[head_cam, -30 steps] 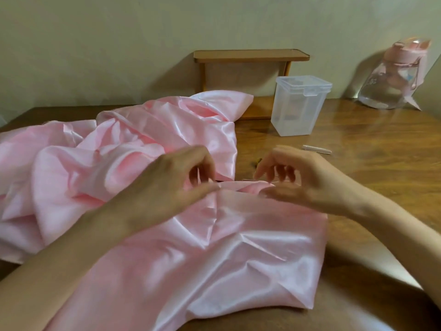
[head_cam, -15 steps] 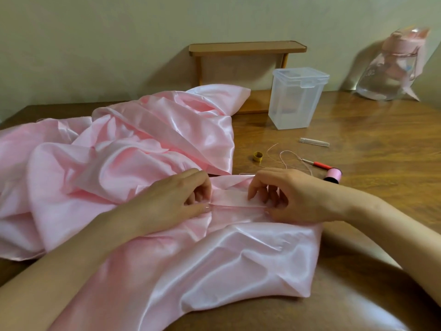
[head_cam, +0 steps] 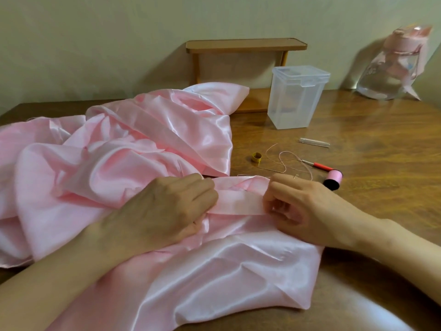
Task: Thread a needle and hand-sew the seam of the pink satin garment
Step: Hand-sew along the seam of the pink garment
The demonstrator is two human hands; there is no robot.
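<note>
Both hands have dropped to the pink satin garment (head_cam: 119, 163) at the near centre of the surface (head_cam: 358, 130). I see the left hand (head_cam: 167, 211) and right hand (head_cam: 303, 209) pinching the folded seam band (head_cam: 238, 204) flat. The pink thread spool (head_cam: 333, 179) lies untouched just right of them; stitching not started, I judge.

We see a plain, glossy pale pink garment (head_cam: 119, 187), its folds shining almost white, left of the colourless, translucent box (head_cam: 296, 101). The bench (head_cam: 370, 199) under the box is warm brown with darker wood grain. In front of the box we find a whitish tube (head_cam: 315, 142), a gold-yellow ring (head_cam: 256, 156), a pale pink thread (head_cam: 284, 161), a red-handled tool (head_cam: 322, 166) and a pink spool (head_cam: 333, 179) with a black end. Behind the box stands a plain mid-brown shelf (head_cam: 245, 45). Right of the box is a clear bottle (head_cam: 391, 72) with a pink lid. The wall (head_cam: 95, 44) is pale greenish beige.
</note>
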